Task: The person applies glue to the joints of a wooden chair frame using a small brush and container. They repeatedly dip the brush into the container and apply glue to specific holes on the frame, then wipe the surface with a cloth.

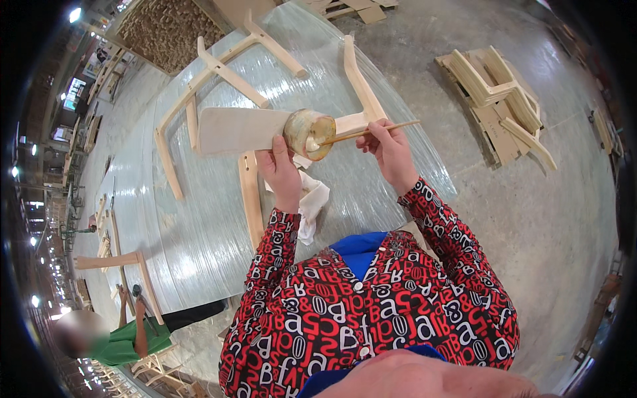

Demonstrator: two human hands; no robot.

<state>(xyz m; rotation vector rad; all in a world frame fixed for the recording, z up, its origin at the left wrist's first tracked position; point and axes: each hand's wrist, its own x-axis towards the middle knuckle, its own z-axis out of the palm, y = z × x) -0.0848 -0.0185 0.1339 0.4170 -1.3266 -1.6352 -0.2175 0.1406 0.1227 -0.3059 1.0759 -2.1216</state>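
My left hand [281,171] grips a small round open container [309,133] smeared with yellowish glue, tipped with its mouth toward me. A white rag [312,202] hangs below that hand. My right hand [390,148] pinches a thin wooden stick [369,132] whose tip reaches into the container's mouth. Both hands hover above an unfinished pale wooden chair frame [239,126] lying on its side on a work table covered in shiny plastic sheet [199,225].
Stacked wooden chair parts [501,99] lie on the concrete floor to the right. Another person in a green top [126,341] works at lower left beside a wooden frame [119,262]. A woven panel [169,30] leans at the table's far end.
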